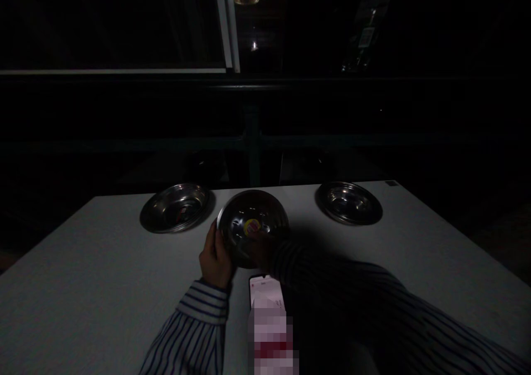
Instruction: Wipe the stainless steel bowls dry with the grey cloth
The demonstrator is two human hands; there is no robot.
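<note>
A shiny steel bowl [263, 206] is at the middle of the white table, with a round yellow and red sticker [251, 227] on the surface that faces me. My left hand [216, 259] grips the bowl by its left side, fingers against the rim. Reaching in from the right, my right hand [260, 249] lies over the bowl's lower part, its fingertips close to the sticker. Deep shadow hides most of that hand, so its finger pose is unclear. Just below the bowl, a phone [267, 289] with a lit screen lies on the table; its lower part is pixelated.
One steel dish [151, 214] rests on the table [103, 270] to the left, another steel dish [371, 214] to the right. A small dark patch [391, 183] marks the far right corner. Beyond the far edge are dark rails, a pale frame [230, 26] and a clear bottle [367, 32].
</note>
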